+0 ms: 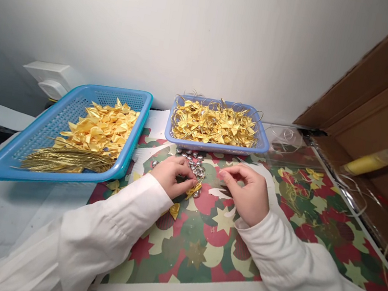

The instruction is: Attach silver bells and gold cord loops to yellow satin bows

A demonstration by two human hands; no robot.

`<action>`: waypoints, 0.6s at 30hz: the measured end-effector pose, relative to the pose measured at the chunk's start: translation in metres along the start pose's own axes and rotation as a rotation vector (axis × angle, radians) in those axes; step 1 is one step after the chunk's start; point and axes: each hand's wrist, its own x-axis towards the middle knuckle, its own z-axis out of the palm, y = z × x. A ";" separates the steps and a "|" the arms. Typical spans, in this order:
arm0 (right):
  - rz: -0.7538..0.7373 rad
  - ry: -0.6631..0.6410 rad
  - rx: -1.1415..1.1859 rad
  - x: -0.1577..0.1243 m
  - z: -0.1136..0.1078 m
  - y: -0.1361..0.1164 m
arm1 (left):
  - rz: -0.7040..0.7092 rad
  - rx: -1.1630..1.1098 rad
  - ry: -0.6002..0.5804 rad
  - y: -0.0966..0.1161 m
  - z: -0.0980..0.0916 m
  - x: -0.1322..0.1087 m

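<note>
My left hand (174,176) pinches a small yellow ribbon bow (194,190) with a curved gold wire tie standing up from it. Just beyond those fingers lies a loose heap of silver jingle bells (196,165), one of them right beside the bow. To the right, my right hand (248,194) is closed in a pinch, thumb against forefinger, apart from the left. Whatever sits between its fingertips is too small to make out. On the patterned sheet (194,255), near my left wrist, rests another yellow bow (174,210).
At left, a blue basket (131,150) holds yellow bows and a bundle of gold wire ties (68,161). A smaller basket (216,147) at the back is full of wired bows. Thread scraps (294,192), a yellow tube (373,163) and cardboard (385,93) are at right.
</note>
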 end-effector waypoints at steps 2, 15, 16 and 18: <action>-0.016 0.018 -0.001 0.000 0.000 0.000 | -0.007 -0.029 -0.017 -0.001 0.000 0.000; -0.052 0.024 0.034 0.000 0.001 -0.001 | 0.009 -0.109 -0.072 0.006 -0.004 0.002; -0.052 0.024 0.032 0.000 0.001 -0.002 | 0.004 -0.106 -0.073 0.005 -0.004 0.002; -0.053 0.020 0.028 0.001 0.000 -0.001 | -0.002 -0.098 -0.076 0.003 -0.003 0.002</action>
